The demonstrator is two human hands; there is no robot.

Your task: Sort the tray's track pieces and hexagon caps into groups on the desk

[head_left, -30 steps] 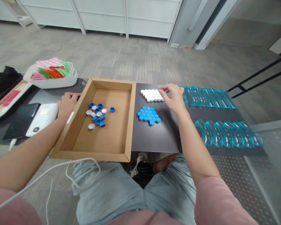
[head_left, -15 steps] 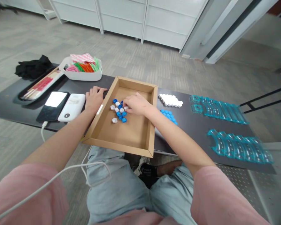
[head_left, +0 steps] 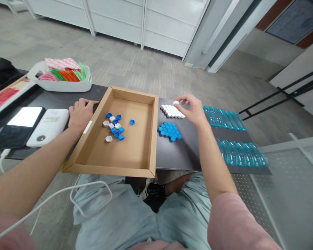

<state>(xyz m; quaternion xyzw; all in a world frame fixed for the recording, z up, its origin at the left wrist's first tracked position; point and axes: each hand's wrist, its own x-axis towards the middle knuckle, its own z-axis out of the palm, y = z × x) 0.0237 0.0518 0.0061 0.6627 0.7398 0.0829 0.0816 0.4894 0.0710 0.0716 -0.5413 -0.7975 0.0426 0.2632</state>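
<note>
My right hand (head_left: 191, 108) pinches a white hexagonal piece (head_left: 175, 102) just above the far right end of a white cluster of hexagonal pieces (head_left: 171, 111). Nearer to me lies a matching blue cluster (head_left: 169, 131). Left of both, a shallow cardboard box (head_left: 153, 139) holds several loose blue and white hexagonal pieces, among them a lone blue one (head_left: 132, 122) and a white one (head_left: 109, 139) set apart. My left hand (head_left: 81, 113) rests on the table beside the box's left wall, fingers extended, with nothing seen in it.
Teal transparent plastic pieces (head_left: 242, 152) lie in two rows on the right. At left are a white basket (head_left: 67, 86) of colourful strips, a phone (head_left: 18, 126) on a cable and a white power bank (head_left: 49, 126). A white cable (head_left: 88, 185) hangs before my legs.
My right hand has left the box and moved right to the white cluster, carrying a white piece. My left hand stays beside the box. The view has shifted right.
</note>
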